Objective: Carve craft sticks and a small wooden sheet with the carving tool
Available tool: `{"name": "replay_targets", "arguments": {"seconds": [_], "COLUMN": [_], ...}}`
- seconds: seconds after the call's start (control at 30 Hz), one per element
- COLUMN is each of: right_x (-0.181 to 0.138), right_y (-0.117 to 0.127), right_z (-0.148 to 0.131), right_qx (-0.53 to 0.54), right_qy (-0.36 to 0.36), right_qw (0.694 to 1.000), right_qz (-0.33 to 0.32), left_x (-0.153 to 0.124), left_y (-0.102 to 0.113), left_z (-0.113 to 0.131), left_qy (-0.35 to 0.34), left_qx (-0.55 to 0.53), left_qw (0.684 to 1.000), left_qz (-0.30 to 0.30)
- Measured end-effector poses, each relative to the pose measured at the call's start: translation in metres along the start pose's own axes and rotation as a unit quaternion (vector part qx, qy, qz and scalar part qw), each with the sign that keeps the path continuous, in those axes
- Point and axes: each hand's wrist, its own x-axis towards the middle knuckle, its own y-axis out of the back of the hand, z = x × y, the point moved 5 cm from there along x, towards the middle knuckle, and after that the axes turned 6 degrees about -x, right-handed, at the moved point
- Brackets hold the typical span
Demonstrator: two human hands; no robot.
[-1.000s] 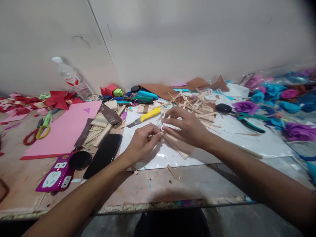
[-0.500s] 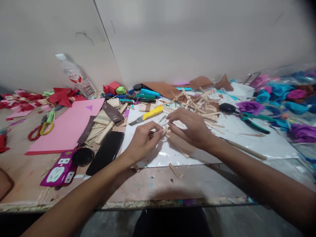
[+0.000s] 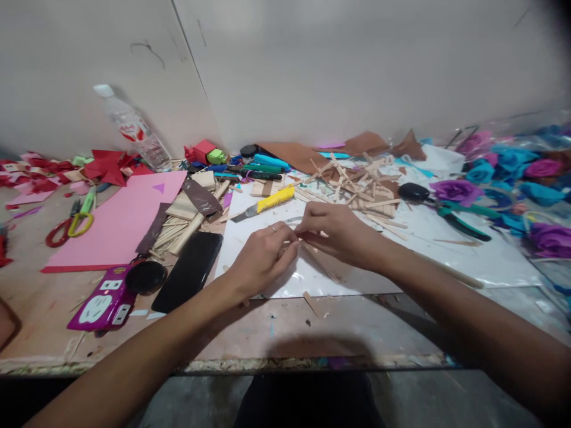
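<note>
My left hand [image 3: 265, 255] and my right hand [image 3: 334, 230] meet above a white sheet [image 3: 276, 288], fingertips almost touching. The left thumb and fingers are pinched together on a thin wooden strip, now mostly hidden by the fingers. My right hand is also pinched at the fingertips; what lies between them is too small to make out. A brown flat piece [image 3: 328, 261] lies on the sheet under the right hand. Just beyond the hands rests a yellow utility knife [image 3: 272, 201] with its blade out. A heap of wooden strips [image 3: 361, 184] spreads behind the right hand.
Left are a black phone [image 3: 187, 270], a purple case [image 3: 100, 300], scissors [image 3: 78, 220], pink paper [image 3: 116, 217] and a leaning bottle [image 3: 136, 134]. Right are green-handled pliers [image 3: 461, 223], a thin wooden rod [image 3: 450, 270] and paper flowers [image 3: 504, 172]. The table edge [image 3: 223, 364] runs in front.
My hands have drawn closer together, and the right fingers have curled down toward the left fingertips. The strip visible between them before is now mostly covered. The view has shifted slightly.
</note>
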Motion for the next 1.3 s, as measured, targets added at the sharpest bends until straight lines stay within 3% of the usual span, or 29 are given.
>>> {"name": "replay_targets", "arguments": {"seconds": [0.2,0.33,0.7,0.87,1.0,1.3], "right_x": [-0.003,-0.006,-0.005,-0.001,-0.003,0.000], "right_y": [-0.006,-0.004,0.000,0.000,-0.005,0.001], "right_z": [-0.005,-0.014,-0.032,-0.021,-0.013,-0.017], "right_qx": [-0.119,-0.172,-0.234,-0.237,-0.230,-0.260], "right_qy": [-0.033,-0.031,0.019,0.010,0.021,-0.048], "right_qw": [0.984,0.972,0.959,0.964,0.965,0.953], "right_qz": [-0.128,-0.160,-0.160,-0.119,-0.123,-0.146], "left_x": [0.000,0.000,0.001,-0.001,-0.002,-0.002], "left_y": [-0.006,-0.008,0.002,0.003,-0.002,-0.002], "left_z": [0.003,0.006,0.011,0.010,0.010,0.012], "left_qy": [-0.001,0.002,-0.050,-0.067,-0.072,-0.075], "left_qx": [0.041,0.043,0.054,0.072,0.089,0.089], "left_qw": [0.999,0.998,0.997,0.995,0.993,0.993], "left_qz": [-0.027,-0.036,-0.026,-0.022,-0.022,0.000]}}
